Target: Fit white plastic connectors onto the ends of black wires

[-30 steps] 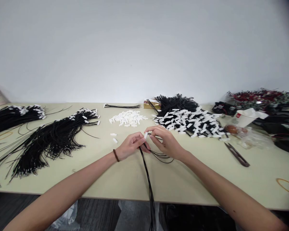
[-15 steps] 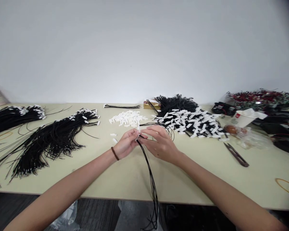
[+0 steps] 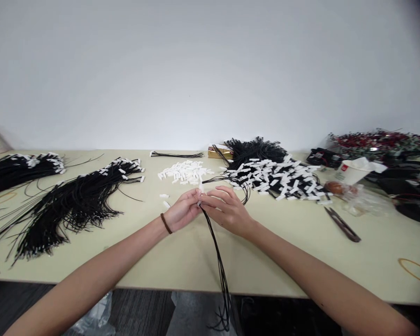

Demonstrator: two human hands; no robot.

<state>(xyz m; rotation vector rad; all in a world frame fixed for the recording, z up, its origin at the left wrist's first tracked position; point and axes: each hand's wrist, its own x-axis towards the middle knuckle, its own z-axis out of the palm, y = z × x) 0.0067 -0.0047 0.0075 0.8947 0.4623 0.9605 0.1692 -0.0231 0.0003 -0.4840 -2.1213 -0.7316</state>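
Observation:
My left hand is closed in a pinch on a white plastic connector, which sticks up between the fingertips. Several thin black wires run from the connector and hang down over the table's front edge. My right hand meets the left one, its thumb and fingertips pressed together at the connector's lower end, on a black wire mostly hidden by the fingers. Just beyond both hands lies a heap of loose white connectors. Past my right hand, a few black wires curve across the table.
Left on the table are two bundles of connectored black wires. To the right sit a pile of white-ended wires, thread snips, a paper cup, a plastic bag and a yellow rubber band.
My right fingers have closed in toward the connector and now touch my left fingertips. The left hand has barely moved, still holding the connector with its hanging wires.

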